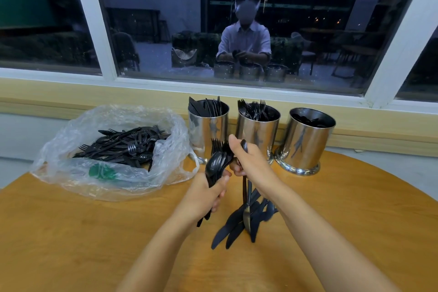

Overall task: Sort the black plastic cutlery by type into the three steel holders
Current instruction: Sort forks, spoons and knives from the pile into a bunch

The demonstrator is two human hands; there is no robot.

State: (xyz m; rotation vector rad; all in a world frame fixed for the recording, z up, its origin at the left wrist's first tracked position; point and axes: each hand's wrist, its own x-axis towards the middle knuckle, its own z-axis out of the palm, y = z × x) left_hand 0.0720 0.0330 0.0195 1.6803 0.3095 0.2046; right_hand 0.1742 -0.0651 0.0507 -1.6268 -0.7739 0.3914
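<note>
Mid-sort, the left hand [205, 193] clamps spoons and forks [216, 163] upright, the right hand [247, 159] clamps knives [233, 227] hanging below it, and next each type probably drops into the steel holders [305, 142] just beyond both hands.
</note>
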